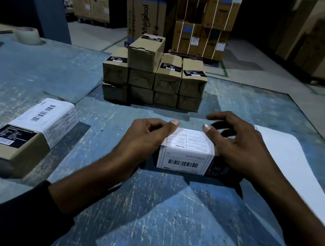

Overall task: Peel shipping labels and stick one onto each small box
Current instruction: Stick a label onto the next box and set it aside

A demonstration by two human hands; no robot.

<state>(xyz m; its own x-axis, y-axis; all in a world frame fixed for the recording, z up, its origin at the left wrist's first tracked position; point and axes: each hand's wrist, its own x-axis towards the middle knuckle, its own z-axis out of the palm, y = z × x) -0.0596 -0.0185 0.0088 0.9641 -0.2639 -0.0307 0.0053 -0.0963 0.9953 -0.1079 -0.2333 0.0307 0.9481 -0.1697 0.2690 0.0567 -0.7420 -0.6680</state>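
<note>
A: We have the small box [186, 155] near the worktop's [161, 220] front edge, about midway along it, with the shipping label [187, 151] already wrapped over its top and near face. What matters now?

B: Smoothing it flat, we judge. Our left hand [143, 141] curls against the box's left side, thumb on the label's far left corner, so it braces the box. Our right hand [240, 145] arches over the right end, fingers bent and spread, thumb tip at the label's far right corner; whether those fingers actually clamp the box we cannot tell.

A: So we press from the middle outward?

B: Yes, and run the thumbs along the fold where the label turns over the edge. The label looks like thin matte paper, and it could crease or lift at that corner. The box is plain brown cardboard, rectangular with sharp edges, so it should hold firm under pressure.

A: And the worktop?

B: Painted blue, scratched and worn. The labelled box [24, 135] lies towards the left edge, the stack of boxes [154, 78] waits at the far edge, and the white backing sheet [292, 167] runs along the right.
</note>
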